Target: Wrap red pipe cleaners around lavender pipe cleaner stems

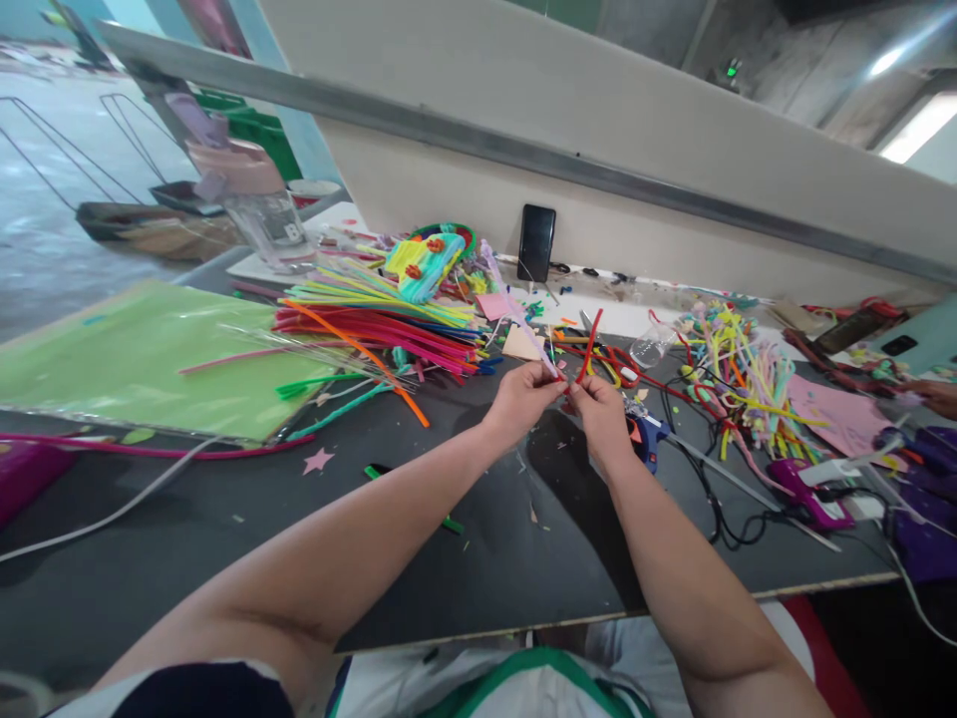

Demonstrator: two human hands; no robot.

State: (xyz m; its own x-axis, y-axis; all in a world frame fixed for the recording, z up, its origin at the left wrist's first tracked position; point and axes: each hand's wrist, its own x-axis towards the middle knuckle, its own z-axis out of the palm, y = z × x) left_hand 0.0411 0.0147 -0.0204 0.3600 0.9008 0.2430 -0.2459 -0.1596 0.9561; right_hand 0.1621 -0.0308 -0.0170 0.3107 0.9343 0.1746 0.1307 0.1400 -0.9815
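My left hand (521, 401) and my right hand (600, 414) meet above the middle of the dark table, fingers pinched almost tip to tip. From my left fingertips a fuzzy lilac pipe cleaner (514, 304) rises, leaning away to the left. A red pipe cleaner (591, 344) stands up from the right fingers, its lower part bent between both hands. How the red and lilac pieces join there is hidden by the fingers. Just beyond lie scissors (614, 367) with yellow-edged handles. Beside my right wrist is a blue hot glue gun (649, 439), partly covered by the arm.
Left lies a bundle of coloured pipe cleaners (381, 334) beside a green sheet pack (150, 354). A bottle (254, 199) and an upright phone (536, 242) stand behind. Right are more pipe cleaners (755, 374), a purple power strip (811, 494), cables and another person's hand (938, 397).
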